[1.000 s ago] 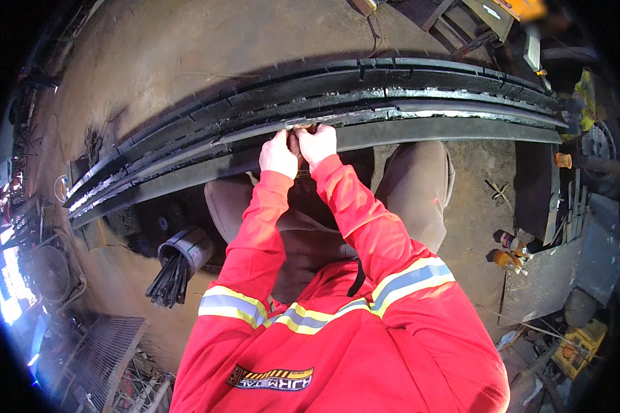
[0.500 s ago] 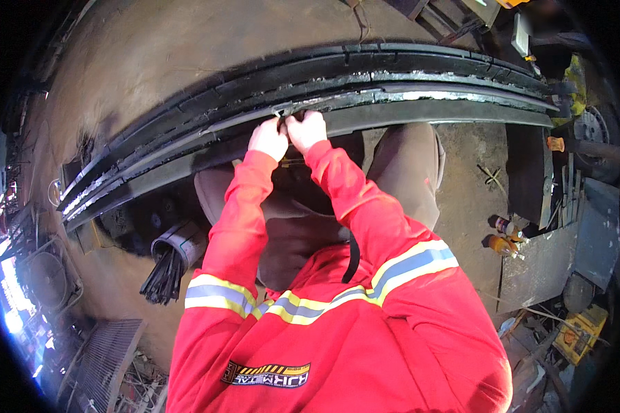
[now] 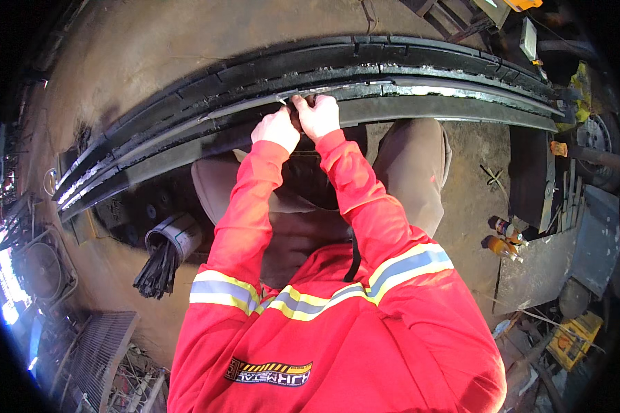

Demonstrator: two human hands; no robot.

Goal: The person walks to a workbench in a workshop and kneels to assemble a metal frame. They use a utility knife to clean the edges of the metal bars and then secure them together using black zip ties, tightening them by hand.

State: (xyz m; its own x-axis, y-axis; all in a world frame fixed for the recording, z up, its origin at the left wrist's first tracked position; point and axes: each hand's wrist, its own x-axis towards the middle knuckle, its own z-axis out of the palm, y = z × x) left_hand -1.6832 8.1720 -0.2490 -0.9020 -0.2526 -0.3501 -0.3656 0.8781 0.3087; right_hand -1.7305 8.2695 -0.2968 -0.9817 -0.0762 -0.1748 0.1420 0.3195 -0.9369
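Observation:
Across my knees lies a long, curved black part [image 3: 455, 108] made of parallel rails, with shiny, ragged silvery patches along its grooves. A narrow grey strip [image 3: 244, 104] runs along its middle. My left hand [image 3: 277, 129] is closed, knuckles up, at the near side of this strip. Right beside it my right hand [image 3: 317, 117] is closed too, its thumb and fingers pinched together on the strip's edge. A small pale tip shows between the two hands. The fingertips are partly hidden, and dark shadow lies under the hands.
Left of my knees a white bucket [image 3: 186, 234] lies tilted with black strips [image 3: 157, 268] sticking out. Two bottles [image 3: 503, 246] lie on the floor at the right, near a metal sheet [image 3: 537, 265]. A round fan [image 3: 45, 268] stands far left; a yellow case [image 3: 576, 339] is lower right.
Both hands have moved slightly away from me and to the right, staying closed at the strip. The right hand has turned a little, so its thumb shows more. The view has shifted slightly.

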